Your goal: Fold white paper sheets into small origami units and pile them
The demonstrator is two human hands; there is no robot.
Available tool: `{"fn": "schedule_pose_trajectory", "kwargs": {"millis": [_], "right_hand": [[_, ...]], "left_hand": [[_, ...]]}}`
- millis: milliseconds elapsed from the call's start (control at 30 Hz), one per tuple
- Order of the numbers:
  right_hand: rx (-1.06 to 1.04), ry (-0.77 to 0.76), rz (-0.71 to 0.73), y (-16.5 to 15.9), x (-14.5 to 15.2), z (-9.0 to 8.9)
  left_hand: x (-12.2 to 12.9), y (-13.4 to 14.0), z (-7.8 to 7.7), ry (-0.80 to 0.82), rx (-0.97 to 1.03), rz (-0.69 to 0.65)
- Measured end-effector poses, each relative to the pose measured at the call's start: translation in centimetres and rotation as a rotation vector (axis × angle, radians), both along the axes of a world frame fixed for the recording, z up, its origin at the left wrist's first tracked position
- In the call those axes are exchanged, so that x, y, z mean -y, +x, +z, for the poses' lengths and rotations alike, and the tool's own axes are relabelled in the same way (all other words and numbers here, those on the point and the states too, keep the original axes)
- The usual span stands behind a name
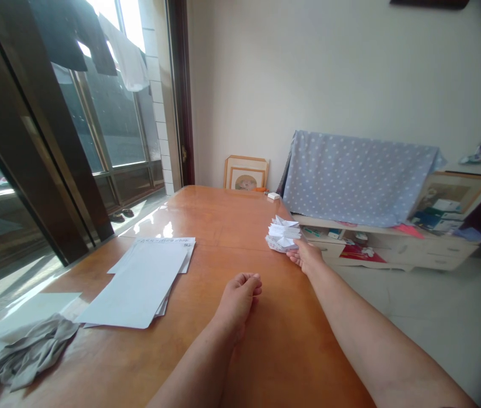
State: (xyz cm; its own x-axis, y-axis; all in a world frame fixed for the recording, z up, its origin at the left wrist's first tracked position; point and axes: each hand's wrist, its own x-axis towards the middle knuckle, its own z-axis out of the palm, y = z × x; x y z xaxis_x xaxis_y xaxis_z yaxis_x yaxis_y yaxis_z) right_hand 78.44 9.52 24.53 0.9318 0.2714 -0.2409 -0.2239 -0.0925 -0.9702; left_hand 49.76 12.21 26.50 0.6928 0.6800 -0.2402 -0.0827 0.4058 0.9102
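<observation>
As windows (123, 136) light the table (232, 226), left fingers (254, 280) curl empty; right fingers (294, 257) meet paper (283, 233), grip unclear.

The left hand (240, 297) (curled) hides its palm, and papers (133, 286) bear unreadably small handwriting (164, 241).

1. I see a plain pale wall (240, 73) at the back.
2. To my left, daylight enters through a framed window (121, 136), laundry (127, 59) hanging before it.
3. Sun glare (167, 230) marks the wooden table (232, 226).
4. At right, a white cabinet (441, 259), topped by a dotted cloth (359, 175), stands on the pale floor (397, 309).
5. I spot pictures (245, 182) leaning beyond the table.
</observation>
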Motion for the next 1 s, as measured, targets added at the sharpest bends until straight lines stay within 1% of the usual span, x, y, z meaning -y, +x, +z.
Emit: {"fn": "schedule_pose_trajectory", "kwargs": {"millis": [200, 433, 600, 767, 900, 1000], "right_hand": [[0.013, 0.03, -0.013, 0.2, -0.4, -0.3], [0.023, 0.044, 0.011, -0.3, 0.1, -0.7], [0.013, 0.046, 0.017, -0.9, 0.6, -0.6], [0.019, 0.051, -0.008, -1.4, 1.1, -0.3], [0.045, 0.066, -0.024, -2.3, 1.8, -0.1], [0.054, 0.084, 0.001, -3.9, 2.6, 0.2]], "left_hand": [[0.1, 0.0, 0.1, 0.002, 0.002, 0.007], [0.1, 0.1, -0.3, 0.043, -0.013, -0.005], [0.1, 0.1, -0.2, 0.064, -0.033, -0.012], [0.1, 0.1, -0.1, 0.059, -0.024, -0.007], [0.0, 0.2, -0.5, 0.092, -0.036, -0.016], [0.1, 0.3, -0.7, 0.113, -0.033, -0.028]]}}
